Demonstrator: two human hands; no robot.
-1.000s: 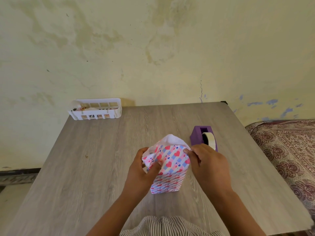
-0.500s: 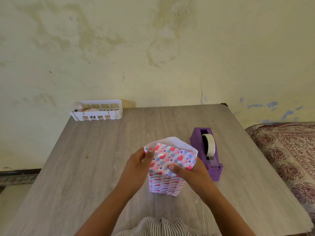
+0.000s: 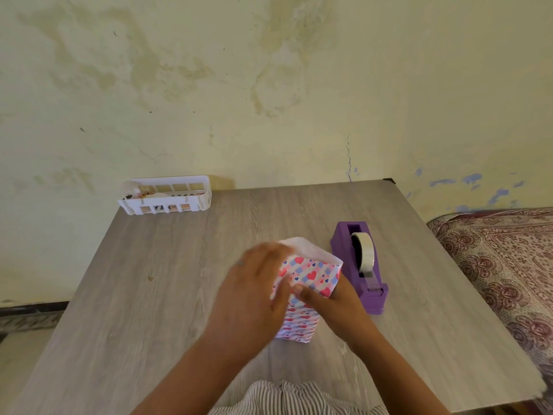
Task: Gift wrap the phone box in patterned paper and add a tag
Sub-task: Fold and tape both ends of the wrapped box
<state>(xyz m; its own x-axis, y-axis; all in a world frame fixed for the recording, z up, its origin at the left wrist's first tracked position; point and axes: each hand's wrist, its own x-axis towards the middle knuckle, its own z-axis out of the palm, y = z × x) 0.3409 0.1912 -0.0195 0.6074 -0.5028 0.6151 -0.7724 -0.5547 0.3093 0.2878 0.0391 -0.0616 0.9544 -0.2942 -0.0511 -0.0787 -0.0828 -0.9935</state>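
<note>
The phone box (image 3: pixel 311 277), wrapped in paper with pink and blue hearts, stands upright on the wooden table (image 3: pixel 167 295). The paper's white inside (image 3: pixel 311 250) shows at its open top end. My left hand (image 3: pixel 254 283) is blurred and lies flat over the box's top left corner, fingers spread on the paper. Lower on the right side, my right hand (image 3: pixel 338 307) holds the box, with its thumb pressed on the front face and its fingers hidden behind.
A purple tape dispenser (image 3: pixel 363 265) with a roll of tape stands just right of the box. A white slotted basket (image 3: pixel 167 202) holding small items sits at the far left by the wall. A patterned bed cover (image 3: pixel 502 265) lies beyond the table's right edge.
My left hand has moved from pinching the paper's top left corner to lying over that corner. My right hand dropped from the top edge to the box's right side.
</note>
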